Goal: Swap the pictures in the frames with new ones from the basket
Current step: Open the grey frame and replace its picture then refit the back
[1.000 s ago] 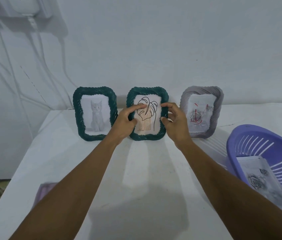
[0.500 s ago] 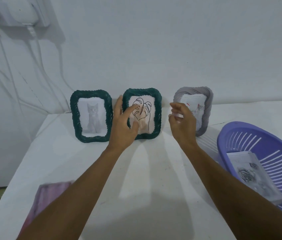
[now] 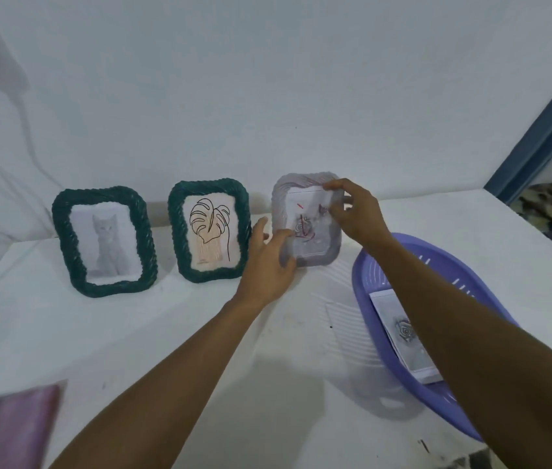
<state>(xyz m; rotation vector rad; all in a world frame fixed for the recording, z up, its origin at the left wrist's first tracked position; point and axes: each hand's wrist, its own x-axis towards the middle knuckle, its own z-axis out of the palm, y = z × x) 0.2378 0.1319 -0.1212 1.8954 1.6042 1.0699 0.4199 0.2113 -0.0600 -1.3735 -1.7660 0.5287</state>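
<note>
Here, step in hand: grey frame (image 3: 308, 238). At left, cat frame (image 3: 103, 240) and leaf frame (image 3: 209, 230) stand untouched. My left hand (image 3: 267, 262) grips lower left edge of grey frame, my right hand (image 3: 357, 211) pinches its top right corner. Next, I judge: lift it, turn, open back carefully. In purple basket (image 3: 357, 265), right, rose picture (image 3: 399, 336) lies. Surface: white table (image 3: 132, 333), pink flat thing (image 3: 10, 431) near left; white wall (image 3: 267, 79) behind, blue door frame (image 3: 538, 130) far right.

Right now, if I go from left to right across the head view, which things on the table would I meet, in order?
blurred pink thing → green cat frame → green leaf frame → grey frame → purple basket
</note>
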